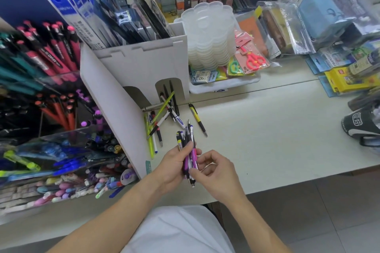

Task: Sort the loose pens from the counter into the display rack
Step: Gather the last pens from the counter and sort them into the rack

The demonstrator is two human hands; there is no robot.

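The left hand (pixel 174 162) grips a bundle of pens (pixel 188 150) above the near desk (pixel 267 139); the right hand (pixel 213 170) pinches one purple pen; better to draw it straight out, keeping the bundle tight; more loose pens (pixel 160 117) lie far-left beside the display rack (pixel 51 129).

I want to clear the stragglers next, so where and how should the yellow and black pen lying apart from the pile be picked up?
Pinch the yellow and black pen across its yellow mid-barrel, coming straight down from above. It lies flat on the counter, alone, with bare surface either side for fingertips. The right hand looks nearer, while the left hand grips the pen bundle.
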